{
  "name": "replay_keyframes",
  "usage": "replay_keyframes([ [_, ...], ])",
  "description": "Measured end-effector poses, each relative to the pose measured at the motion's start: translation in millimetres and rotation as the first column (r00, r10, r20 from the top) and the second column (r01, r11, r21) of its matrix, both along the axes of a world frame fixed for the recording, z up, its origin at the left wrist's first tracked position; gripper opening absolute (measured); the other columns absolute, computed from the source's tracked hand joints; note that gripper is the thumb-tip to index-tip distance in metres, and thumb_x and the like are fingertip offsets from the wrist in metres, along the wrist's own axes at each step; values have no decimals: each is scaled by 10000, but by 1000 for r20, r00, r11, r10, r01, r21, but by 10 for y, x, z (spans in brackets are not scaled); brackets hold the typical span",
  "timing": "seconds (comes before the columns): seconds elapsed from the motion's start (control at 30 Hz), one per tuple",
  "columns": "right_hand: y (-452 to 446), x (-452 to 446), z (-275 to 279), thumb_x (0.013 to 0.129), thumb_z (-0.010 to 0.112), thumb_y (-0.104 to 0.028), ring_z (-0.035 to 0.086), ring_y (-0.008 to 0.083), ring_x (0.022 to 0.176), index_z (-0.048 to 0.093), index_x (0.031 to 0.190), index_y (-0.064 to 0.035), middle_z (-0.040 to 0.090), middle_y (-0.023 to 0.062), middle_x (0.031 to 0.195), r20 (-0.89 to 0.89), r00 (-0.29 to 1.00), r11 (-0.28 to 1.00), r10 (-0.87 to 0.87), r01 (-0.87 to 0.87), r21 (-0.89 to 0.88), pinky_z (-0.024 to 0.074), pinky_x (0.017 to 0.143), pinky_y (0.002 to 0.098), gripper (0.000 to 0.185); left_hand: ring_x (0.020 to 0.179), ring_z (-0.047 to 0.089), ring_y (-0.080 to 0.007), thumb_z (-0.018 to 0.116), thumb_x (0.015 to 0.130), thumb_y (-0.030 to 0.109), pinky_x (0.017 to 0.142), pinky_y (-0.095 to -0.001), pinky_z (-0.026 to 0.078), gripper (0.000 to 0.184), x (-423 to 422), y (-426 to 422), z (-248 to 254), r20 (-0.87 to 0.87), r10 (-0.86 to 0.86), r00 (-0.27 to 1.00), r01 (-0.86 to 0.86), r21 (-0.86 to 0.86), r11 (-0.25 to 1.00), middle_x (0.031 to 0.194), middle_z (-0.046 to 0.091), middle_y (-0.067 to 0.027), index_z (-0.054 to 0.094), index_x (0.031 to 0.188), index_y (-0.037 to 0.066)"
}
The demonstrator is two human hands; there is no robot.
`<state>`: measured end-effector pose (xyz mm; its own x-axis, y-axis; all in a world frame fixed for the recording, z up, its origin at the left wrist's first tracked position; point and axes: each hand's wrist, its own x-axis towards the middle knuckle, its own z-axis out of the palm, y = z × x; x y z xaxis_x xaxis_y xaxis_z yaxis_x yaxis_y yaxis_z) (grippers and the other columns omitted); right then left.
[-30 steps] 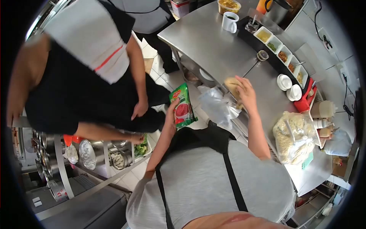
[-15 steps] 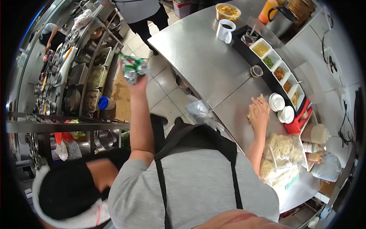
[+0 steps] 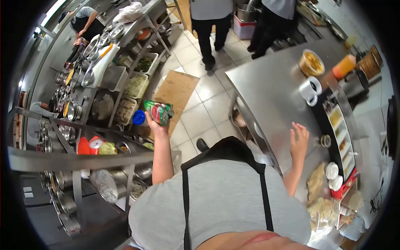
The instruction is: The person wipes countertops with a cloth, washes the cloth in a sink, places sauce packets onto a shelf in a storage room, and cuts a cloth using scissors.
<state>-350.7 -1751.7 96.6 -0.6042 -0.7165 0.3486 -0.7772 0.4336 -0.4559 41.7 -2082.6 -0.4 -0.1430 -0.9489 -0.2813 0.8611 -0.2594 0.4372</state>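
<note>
My left hand (image 3: 157,128) is closed around a shiny green, red and silver packet (image 3: 158,111), held up over the floor beside the shelving. What is inside the packet does not show. Over the steel counter (image 3: 266,104), my right hand (image 3: 299,142) is raised with fingers apart and holds nothing. A crumpled beige cloth-like piece (image 3: 316,183) lies on the counter behind that hand, close to stacked white lids (image 3: 332,171). Nearer to my body sit clear bags of pale noodles (image 3: 324,216).
A white mug (image 3: 310,88) and a tub of yellow food (image 3: 311,62) stand near the counter's far end. Condiment trays (image 3: 341,133) line its right side. Shelving with food tubs (image 3: 135,86) runs along the left. Two people (image 3: 211,25) stand ahead; another works far left.
My view has swung left, towards the aisle. My right hand has lifted off the beige piece, which stays on the counter. The left hand still holds the packet.
</note>
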Motion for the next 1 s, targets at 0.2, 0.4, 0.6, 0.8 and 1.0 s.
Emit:
replay_keyframes([
  [0.2,-2001,604,203,829,535,-105,466,288,1038,579,1074,-58,515,131,1078,123,940,941,319,-300,-155,384,875,349,253,871,577,-238,524,831,470,812,-397,457,442,558,-709,7,122,24,992,-28,28,999,961,602,-75,536,1035,79],
  [0.4,-2704,594,273,827,530,-79,498,274,1033,579,1070,-49,512,129,1083,128,957,962,259,-244,-125,384,886,325,249,820,585,-216,507,849,448,752,-365,479,400,658,-1485,169,134,-37,990,40,-17,999,895,605,-65,538,994,76],
  [0.6,-3291,-90,273,856,508,-96,513,254,995,593,1062,-51,525,119,1052,-31,999,990,20,-24,-140,395,853,312,228,732,566,-184,534,816,492,674,-352,477,401,528,-2503,176,187,38,982,-36,-16,999,795,584,-25,548,894,100],
  [0.8,-4630,-551,707,880,480,-91,537,236,921,598,1054,-44,546,92,1020,-35,998,957,53,-60,-283,416,792,288,215,685,529,-123,504,826,516,612,-283,440,379,303,-3222,639,346,234,908,-201,-129,971,741,535,6,515,858,138],
  [1.0,-6348,-891,546,852,499,-55,559,236,840,594,1004,-18,563,113,900,-16,950,904,313,-303,-301,429,747,283,182,761,542,-162,471,852,495,676,-321,450,417,390,-3814,405,385,356,852,-356,-74,932,851,548,-19,522,968,98],
])
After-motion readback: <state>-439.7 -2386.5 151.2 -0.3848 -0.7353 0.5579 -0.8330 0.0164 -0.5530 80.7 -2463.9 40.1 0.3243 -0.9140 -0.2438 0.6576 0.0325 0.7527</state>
